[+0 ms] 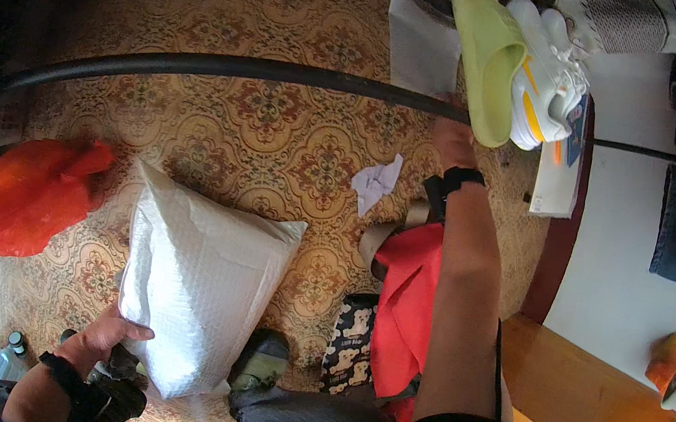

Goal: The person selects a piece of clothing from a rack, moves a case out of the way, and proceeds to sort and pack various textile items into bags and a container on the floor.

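A puffed white bubble-wrap package (203, 282) stands tilted in front of me. My left hand (113, 331) grips its lower left edge, with the thumb across the front. My right arm stretches far ahead, and my right hand (453, 140) is at the black rack bar (254, 69), close beside a light green slide sandal (490, 70). Its fingers are blurred and partly hidden by the bar, so I cannot tell what they hold. A white sheet (425, 47) lies just beyond that hand.
White sneakers (544, 78) sit by the sandal. On the patterned floor (258, 133) are a red plastic bag (38, 199), a crumpled white paper (376, 184), red cloth (405, 306) and a bear-print bag (351, 344). A bottle (7, 361) stands lower left; a wooden ledge (586, 392) lies right.
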The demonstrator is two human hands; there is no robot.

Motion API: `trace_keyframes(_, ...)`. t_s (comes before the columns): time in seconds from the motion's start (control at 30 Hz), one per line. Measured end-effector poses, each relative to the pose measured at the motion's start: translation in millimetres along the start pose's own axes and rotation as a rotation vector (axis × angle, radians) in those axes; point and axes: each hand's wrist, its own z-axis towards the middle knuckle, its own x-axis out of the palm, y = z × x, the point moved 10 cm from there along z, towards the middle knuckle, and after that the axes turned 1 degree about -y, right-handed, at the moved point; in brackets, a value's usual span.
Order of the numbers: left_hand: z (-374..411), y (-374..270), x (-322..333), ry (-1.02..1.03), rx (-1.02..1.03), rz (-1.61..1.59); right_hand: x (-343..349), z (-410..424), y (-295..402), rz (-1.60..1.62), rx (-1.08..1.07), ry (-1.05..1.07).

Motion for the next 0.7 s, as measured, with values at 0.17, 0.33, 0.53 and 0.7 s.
trace_keyframes(0.17, 7.2, -3.5, -6.1, -0.036, -0.064, 0.042, -80.1, -90.9, 63.6, -0.130, -0.204, -0.351)
trace_keyframes(0.33, 25.0, 12.6, -29.2, -0.044, -0.108, 0.144, -161.7, -163.8, 105.2, 0.107, -0.253, -0.384)
trace_keyframes(0.53, 35.4, 20.8, -25.3, 0.056, -0.060, 0.133, -222.5, -221.8, 71.8, 0.217, -0.149, -0.397)
trace_keyframes(0.7, 20.9, -0.6, -13.2, 0.042, -0.013, 0.130, -174.8, -214.8, 97.0, 0.280, -0.276, -0.254)
